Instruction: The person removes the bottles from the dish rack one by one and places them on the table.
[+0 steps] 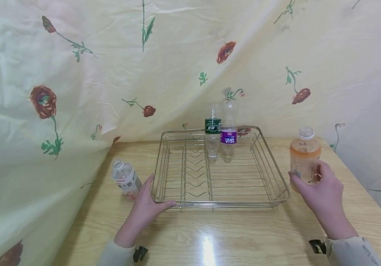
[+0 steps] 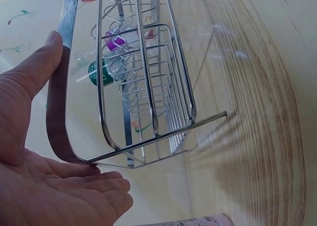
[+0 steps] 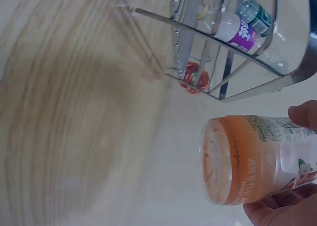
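My right hand (image 1: 326,188) grips a clear plastic bottle (image 1: 305,151) with an orange band, right of the wire dish rack (image 1: 243,203). The right wrist view shows the bottle's base (image 3: 210,161) clear of the table. At the rack's front left corner, my left hand (image 1: 148,201) touches the rim, with its thumb (image 2: 42,62) against the metal band and its fingers loosely extended by the corner. Inside the rack, toward the back, stand a green-labelled bottle (image 1: 213,126) and a purple-labelled bottle (image 1: 228,135). Left of the rack, a white-labelled bottle (image 1: 126,181) stands near my left fingers.
The rack sits on a light wood table (image 1: 237,236). A flowered cloth (image 1: 177,74) hangs behind the table and along both sides.
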{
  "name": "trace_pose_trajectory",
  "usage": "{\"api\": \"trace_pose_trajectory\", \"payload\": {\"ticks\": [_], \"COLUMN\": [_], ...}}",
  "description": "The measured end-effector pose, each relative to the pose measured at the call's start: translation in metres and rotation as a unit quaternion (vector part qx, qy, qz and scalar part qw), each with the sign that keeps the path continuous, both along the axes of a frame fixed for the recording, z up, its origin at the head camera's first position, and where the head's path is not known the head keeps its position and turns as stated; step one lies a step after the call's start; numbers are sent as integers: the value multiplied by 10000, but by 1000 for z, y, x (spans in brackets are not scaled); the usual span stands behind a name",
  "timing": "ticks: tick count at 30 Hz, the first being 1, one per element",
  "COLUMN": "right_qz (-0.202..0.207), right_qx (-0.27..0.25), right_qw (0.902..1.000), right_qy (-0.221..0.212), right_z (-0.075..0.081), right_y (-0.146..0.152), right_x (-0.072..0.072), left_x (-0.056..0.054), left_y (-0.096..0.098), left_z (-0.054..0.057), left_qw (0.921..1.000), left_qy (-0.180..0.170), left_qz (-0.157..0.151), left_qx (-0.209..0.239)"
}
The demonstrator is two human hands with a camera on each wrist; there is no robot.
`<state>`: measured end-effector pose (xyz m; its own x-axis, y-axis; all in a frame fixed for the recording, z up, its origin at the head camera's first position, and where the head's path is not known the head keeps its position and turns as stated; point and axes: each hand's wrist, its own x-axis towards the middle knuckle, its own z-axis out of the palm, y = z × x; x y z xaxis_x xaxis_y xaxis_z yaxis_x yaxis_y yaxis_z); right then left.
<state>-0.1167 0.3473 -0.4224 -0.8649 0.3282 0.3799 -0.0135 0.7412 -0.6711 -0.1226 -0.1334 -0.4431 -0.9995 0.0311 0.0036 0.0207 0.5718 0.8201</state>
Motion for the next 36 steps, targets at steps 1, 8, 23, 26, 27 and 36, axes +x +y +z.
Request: {"api": "trace_pose_trajectory", "payload": {"ticks": [1,8,23,26,27,36], "right_qz": [0,-44,-71,-77,-89,-116], "right_qx": [-34,-261,-401,-433,-419,-338], "right_qw": [10000,9983,9950,9948,9950,9954], "right_qy": [-64,-512,-912,-919,-906,-889], "right_z": [-2,-12,-24,-26,-26,-27], "right_y": [1,10,20,21,21,20], "right_x": [-1,-6,-17,-19,-19,-24], "left_x": [0,0,0,0,0,1], "left_y": [0,-1,0,0,0,1], "left_z": [-1,-3,-5,-5,-5,-3], "left_qw": [10000,10000,9999,10000,10000,10000], "left_qy": [-1,42,30,-44,-54,-87], "left_qz": [-8,28,-15,25,41,47], "left_qx": [6,65,128,74,67,10]}}
